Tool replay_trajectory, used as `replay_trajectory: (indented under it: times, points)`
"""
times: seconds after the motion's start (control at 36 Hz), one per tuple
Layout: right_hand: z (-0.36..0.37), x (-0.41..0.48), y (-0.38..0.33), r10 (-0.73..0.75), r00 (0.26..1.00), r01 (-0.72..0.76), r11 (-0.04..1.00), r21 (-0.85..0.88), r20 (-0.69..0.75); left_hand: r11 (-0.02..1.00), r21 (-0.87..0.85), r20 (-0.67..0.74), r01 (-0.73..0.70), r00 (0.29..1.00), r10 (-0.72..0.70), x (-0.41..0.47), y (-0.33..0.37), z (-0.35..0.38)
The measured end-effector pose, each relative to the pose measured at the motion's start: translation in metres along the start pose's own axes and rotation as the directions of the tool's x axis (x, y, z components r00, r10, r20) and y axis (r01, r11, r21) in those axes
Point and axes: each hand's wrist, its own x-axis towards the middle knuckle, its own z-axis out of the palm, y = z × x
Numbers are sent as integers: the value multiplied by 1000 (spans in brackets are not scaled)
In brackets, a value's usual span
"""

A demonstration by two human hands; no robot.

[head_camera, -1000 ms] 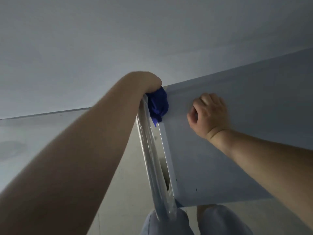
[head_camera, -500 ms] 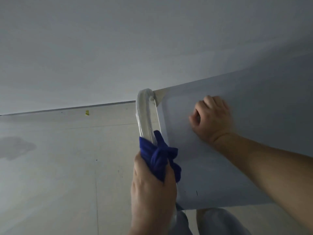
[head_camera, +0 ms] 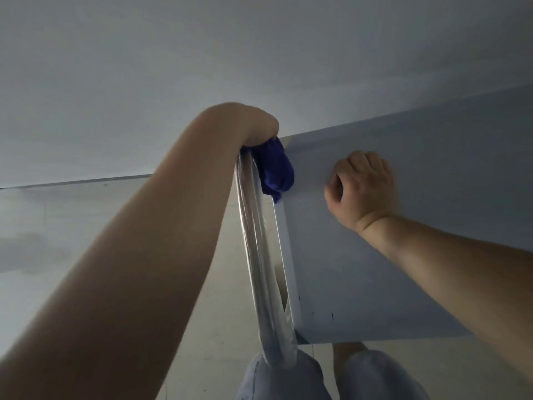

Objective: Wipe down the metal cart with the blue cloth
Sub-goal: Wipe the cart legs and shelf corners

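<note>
The metal cart's flat grey top (head_camera: 375, 269) fills the right half of the view, with a shiny tubular handle (head_camera: 256, 255) running along its left side. My left hand (head_camera: 256, 125) is bent over the far end of that handle, gripping the bunched blue cloth (head_camera: 277, 171) against the bar and the cart's far corner. Most of its fingers are hidden behind the cloth. My right hand (head_camera: 363, 189) rests on the cart top as a loose fist, holding nothing, a short way right of the cloth.
A plain grey wall (head_camera: 259, 67) stands just behind the cart. Pale floor (head_camera: 86, 226) lies to the left. My knees in light blue trousers (head_camera: 288, 376) are at the bottom, close to the near end of the handle.
My left hand has slid the blue cloth along the handle from its near part back to the far end. My right hand has stayed on the cart top.
</note>
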Motion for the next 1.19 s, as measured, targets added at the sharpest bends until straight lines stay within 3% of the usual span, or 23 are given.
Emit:
replay_trajectory:
  times: [0.08, 0.17, 0.28, 0.36, 0.47, 0.56, 0.67, 0.81, 1.0, 1.19]
  points:
    - [1, 1, 1, -7, 1000, 7, 1000, 14, -14, 996, 76, -9, -41, 999, 42, 7, 2, 8]
    - [1, 1, 2, -17, 999, 18, 999, 37, -36, 992, 124, -151, 35, 988, -15, 4, 11, 18]
    - [2, 2, 3, -11, 999, 13, 998, 57, -34, 978, -186, -388, 99, 907, -165, -36, -1, 44]
    - [1, 1, 4, -9, 999, 12, 998, 68, -52, 964, -264, -551, -42, 827, -115, -66, -15, 78]
    - [-1, 1, 7, -14, 998, 18, 997, 70, -61, 922, -363, -601, -133, 790, -122, -77, -15, 93]
    - [-3, 4, 9, -16, 998, 20, 997, 77, -59, 911, -383, -608, -152, 784, -125, -74, -12, 89]
    - [-4, 6, 8, -11, 998, 17, 996, 92, -67, 900, -394, -558, -189, 827, -71, -74, -15, 84]
    - [-6, 7, 5, 13, 999, -10, 997, 72, -40, 923, -338, -364, -183, 930, 52, -54, -27, 62]
    - [-7, 9, 0, 13, 999, -13, 1000, 1, -52, 923, -335, -207, -191, 970, 126, -29, -25, 33]
    - [-9, 11, -1, 2, 999, -4, 1000, -25, -52, 891, -399, -236, -218, 963, 130, -24, -20, 27]
